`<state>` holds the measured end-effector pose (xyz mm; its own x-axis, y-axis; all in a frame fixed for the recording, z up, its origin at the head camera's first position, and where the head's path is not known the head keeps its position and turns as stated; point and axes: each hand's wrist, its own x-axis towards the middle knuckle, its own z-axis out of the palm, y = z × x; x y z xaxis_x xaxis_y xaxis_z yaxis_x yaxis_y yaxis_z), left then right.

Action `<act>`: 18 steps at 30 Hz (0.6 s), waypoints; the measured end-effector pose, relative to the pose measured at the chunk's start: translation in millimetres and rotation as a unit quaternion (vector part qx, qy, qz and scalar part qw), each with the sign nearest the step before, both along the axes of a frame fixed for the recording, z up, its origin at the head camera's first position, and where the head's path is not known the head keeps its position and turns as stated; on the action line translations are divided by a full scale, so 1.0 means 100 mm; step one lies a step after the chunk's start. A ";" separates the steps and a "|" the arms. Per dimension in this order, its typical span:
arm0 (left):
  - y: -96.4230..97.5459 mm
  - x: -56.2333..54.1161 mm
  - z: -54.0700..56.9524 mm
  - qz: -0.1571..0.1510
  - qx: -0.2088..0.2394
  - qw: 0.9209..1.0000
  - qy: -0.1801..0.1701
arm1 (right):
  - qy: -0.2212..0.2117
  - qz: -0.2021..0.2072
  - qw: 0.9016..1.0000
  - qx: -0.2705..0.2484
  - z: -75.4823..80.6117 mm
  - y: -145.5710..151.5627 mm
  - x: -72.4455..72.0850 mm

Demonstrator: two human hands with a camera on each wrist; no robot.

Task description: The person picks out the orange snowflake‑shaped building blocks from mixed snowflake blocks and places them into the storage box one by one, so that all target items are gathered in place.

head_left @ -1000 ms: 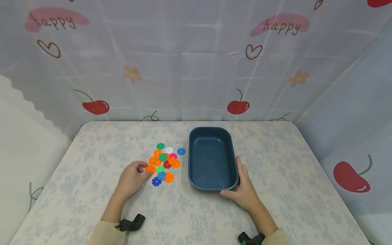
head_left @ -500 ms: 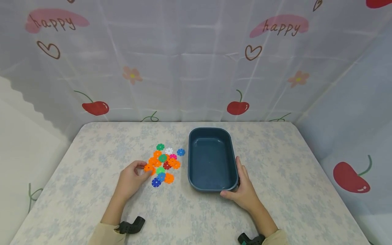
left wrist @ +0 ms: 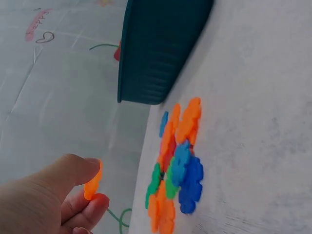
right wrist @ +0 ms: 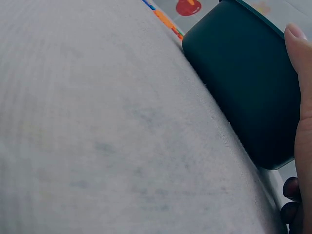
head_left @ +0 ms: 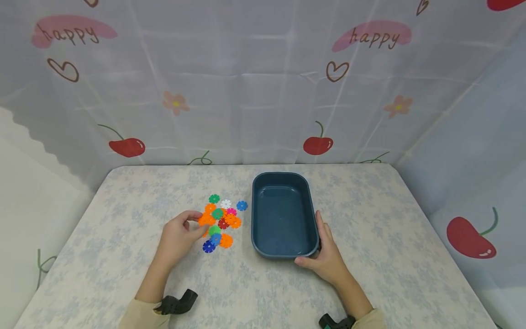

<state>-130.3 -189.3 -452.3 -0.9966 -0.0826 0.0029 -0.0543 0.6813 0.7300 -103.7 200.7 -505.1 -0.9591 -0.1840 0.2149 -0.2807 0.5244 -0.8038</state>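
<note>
My left hand (head_left: 176,238) pinches an orange snowflake-shaped plastic disc (left wrist: 93,182) between thumb and fingers. In the left wrist view the disc stands on edge, raised beside the pile. Just right of this hand lie loose notched discs: several orange ones (head_left: 226,241), green ones (head_left: 214,198), a red one (head_left: 223,223), a white one (head_left: 226,204) and blue ones (head_left: 208,246). Some overlap. A deep blue rectangular tub (head_left: 283,219) stands right of them with nothing inside. My right hand (head_left: 327,258) holds its near right corner, thumb at the front and fingers along the side.
A pale, blue-mottled cloth covers the table (head_left: 370,214). Behind it hangs a white curtain (head_left: 246,105) printed with cherries, hearts and flowers. Each wrist carries a black camera mount, the left one (head_left: 179,302) hanging close over the cloth.
My left hand has lifted the orange disc off the pile's left edge and shifted slightly up and right with it. The right hand and tub stay in place; the head view tilts slightly.
</note>
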 end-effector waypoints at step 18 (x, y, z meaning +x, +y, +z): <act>0.64 -0.18 0.57 -0.101 0.022 0.993 0.052 | -0.002 0.009 1.000 -0.010 -0.03 0.02 -0.01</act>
<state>-148.6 -125.3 -395.3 -0.9873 0.1165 0.1078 0.1576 0.6377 0.7540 -104.6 203.1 -508.3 -0.9564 -0.1975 0.2151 -0.2872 0.5033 -0.8150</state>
